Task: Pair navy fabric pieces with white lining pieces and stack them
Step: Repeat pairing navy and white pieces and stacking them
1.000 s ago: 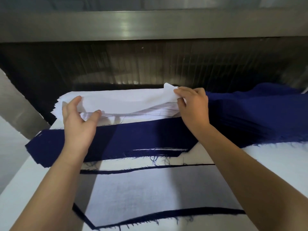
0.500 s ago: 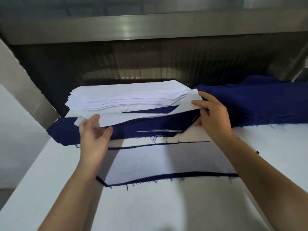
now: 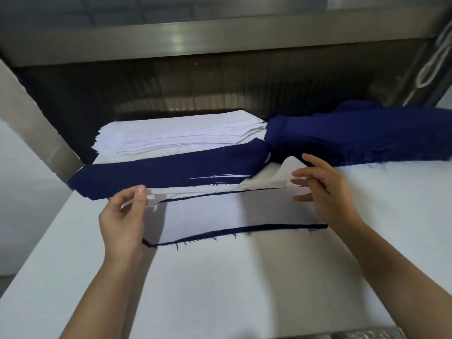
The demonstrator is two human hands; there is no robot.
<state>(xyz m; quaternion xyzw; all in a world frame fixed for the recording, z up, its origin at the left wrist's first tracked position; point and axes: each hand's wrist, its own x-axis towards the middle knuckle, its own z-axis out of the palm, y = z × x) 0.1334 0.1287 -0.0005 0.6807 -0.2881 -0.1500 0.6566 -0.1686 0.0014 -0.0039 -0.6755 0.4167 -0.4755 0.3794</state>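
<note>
Far left, a slanted metal post (image 3: 36,123) runs up beside the white table (image 3: 244,289). L hand (image 3: 123,216) is raised just above the table, thumb & forefinger nipped on the left end of a white lining piece (image 3: 269,181), other fingers curled under. That piece stretches across to the right, held slightly off the table, its right end lifted & rumpled.

Behind it lies a long navy strip (image 3: 171,172), flat on the table, frayed along the near edge. Further back sits the lining stack (image 3: 183,135), many white layers w/ stepped edges, under a metal beam (image 3: 220,37).

Nearer the person, btwn the two hands, a paired piece (image 3: 232,211) lies flat: white on top, navy showing only as thin frayed edges front & back. The held lining hangs over its far edge.

R hand (image 3: 325,192) is wide: fingers straight & fanned, thumb apart from them, tips against the lifted right end of the lining.

Right of that, the navy stack (image 3: 367,138) sits at the back of the table, thick, top layers bunched, just beside the lining stack. Top right corner, a white cord (image 3: 430,69) hangs
</note>
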